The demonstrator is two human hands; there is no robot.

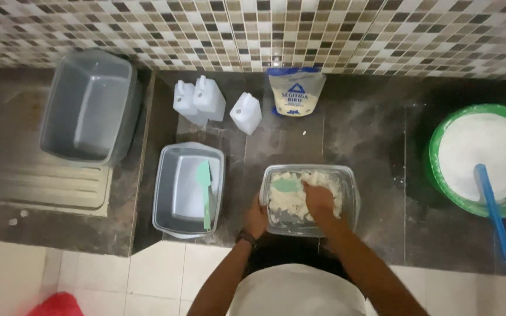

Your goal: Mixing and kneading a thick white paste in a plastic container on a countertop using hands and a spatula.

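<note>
On the dark counter (358,134) below the tiled wall, I see the clear tub (351,196). My right hand (318,200) is inside it, fingers curled into pale dough pieces (288,205); my left hand (256,217) clasps its near-left wall.

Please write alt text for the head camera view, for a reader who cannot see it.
A person's right hand presses into pale dough in a clear tub while the left hand steadies its rim. Nearby on the dark counter stand a grey tub with a green spatula and a green flour bowl.
</note>
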